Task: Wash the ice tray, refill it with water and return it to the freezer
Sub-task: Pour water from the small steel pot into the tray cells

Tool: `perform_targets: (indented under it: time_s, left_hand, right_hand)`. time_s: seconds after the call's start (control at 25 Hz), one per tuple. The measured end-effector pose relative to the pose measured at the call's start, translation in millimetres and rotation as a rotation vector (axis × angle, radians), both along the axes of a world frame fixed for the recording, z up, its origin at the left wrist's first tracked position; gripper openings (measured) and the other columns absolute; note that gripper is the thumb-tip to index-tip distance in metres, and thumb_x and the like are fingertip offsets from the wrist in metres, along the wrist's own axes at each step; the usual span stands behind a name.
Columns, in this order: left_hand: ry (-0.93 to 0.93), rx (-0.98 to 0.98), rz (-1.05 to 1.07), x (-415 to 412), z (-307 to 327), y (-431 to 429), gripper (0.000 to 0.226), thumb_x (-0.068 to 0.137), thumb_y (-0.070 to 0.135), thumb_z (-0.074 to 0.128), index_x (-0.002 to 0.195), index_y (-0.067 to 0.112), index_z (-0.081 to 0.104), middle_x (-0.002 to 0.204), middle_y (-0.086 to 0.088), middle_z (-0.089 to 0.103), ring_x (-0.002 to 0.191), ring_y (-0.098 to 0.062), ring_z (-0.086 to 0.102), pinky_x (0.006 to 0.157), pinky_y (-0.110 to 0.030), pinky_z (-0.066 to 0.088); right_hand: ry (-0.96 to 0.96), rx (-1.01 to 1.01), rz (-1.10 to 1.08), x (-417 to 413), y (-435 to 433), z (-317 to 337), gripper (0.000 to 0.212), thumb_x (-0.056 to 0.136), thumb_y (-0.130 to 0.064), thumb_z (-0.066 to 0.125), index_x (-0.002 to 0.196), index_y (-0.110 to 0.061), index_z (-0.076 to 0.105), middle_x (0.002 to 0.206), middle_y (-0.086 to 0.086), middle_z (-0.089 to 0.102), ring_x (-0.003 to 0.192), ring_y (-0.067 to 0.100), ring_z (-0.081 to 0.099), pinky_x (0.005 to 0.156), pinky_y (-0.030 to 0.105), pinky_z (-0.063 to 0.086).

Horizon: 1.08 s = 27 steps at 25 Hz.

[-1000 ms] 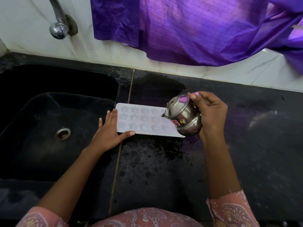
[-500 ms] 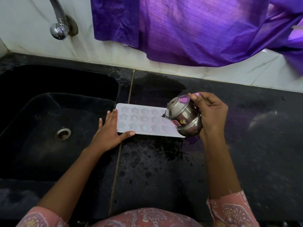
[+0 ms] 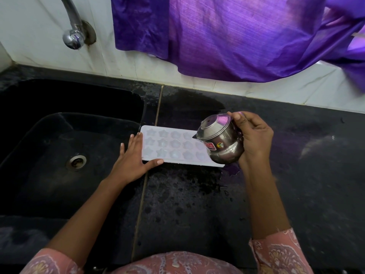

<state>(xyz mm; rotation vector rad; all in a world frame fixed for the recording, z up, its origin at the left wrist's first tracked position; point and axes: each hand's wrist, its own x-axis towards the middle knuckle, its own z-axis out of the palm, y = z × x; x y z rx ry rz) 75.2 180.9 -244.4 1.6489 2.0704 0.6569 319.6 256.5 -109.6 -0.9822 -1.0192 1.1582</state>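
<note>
Ice tray (image 3: 173, 144): white, flat on the black counter (image 3: 197, 204), just right of the sink (image 3: 49, 175), long side set left to right. Three rows of star-shaped and round cups, facing up; too pale to tell how full. Left end at the sink's edge, right end hidden behind the steel pot (image 3: 221, 139).

Left hand (image 3: 131, 159): spread flat, palm down, fingers straight and close together, lying against the tray's left end. Thumb stretched out apart from them along the near edge, touching it. Heel of the palm partly over the sink's rim.

Right hand (image 3: 254, 137): curled round the steel pot from the right side, one fingertip on the upper rim, the rest wrapped behind. Holds the pot off the counter, tipped to the left, above the tray's right end. Small pointed lip at the pot's left side, over the cups. Red sticker and a small yellow one on the belly. Any stream of water from it: impossible to tell.

Counter wet in dark patches in front of and behind the tray. Round metal drain (image 3: 76, 161) in the sink's floor. Chrome tap (image 3: 73, 26) on the white tiled wall (image 3: 39, 46) above the sink. Purple cloth (image 3: 227, 36) hanging down over the wall behind the counter. Pink patterned sleeves (image 3: 280, 254) at the bottom edge, forearms bare.
</note>
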Motion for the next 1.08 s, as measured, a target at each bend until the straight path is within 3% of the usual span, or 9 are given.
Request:
perform_targets:
  time_s: [0.2, 1.08]
  left_hand:
    - [-0.004, 0.000, 0.002, 0.8, 2.0, -0.7, 0.121, 0.059, 0.084, 0.036, 0.149, 0.015, -0.008, 0.159, 0.000, -0.005, 0.143, -0.008, -0.013, 0.112, -0.037, -0.014]
    - [0.003, -0.007, 0.008, 2.4, 3.9, -1.9, 0.119, 0.061, 0.081, 0.037, 0.149, 0.015, -0.007, 0.159, 0.000, -0.005, 0.143, -0.008, -0.014, 0.112, -0.035, -0.014]
  right_hand:
    - [-0.082, 0.040, 0.055, -7.5, -1.2, 0.8, 0.009, 0.073, -0.003, 0.071, 0.076, -0.010, 0.066, 0.060, -0.012, 0.069, 0.061, -0.001, 0.063, 0.062, 0.015, 0.051]
    - [-0.181, 0.090, 0.134, -21.6, -4.2, 3.3, 0.014, 0.073, -0.003, 0.072, 0.075, -0.015, 0.066, 0.062, -0.014, 0.070, 0.064, -0.003, 0.064, 0.062, 0.012, 0.050]
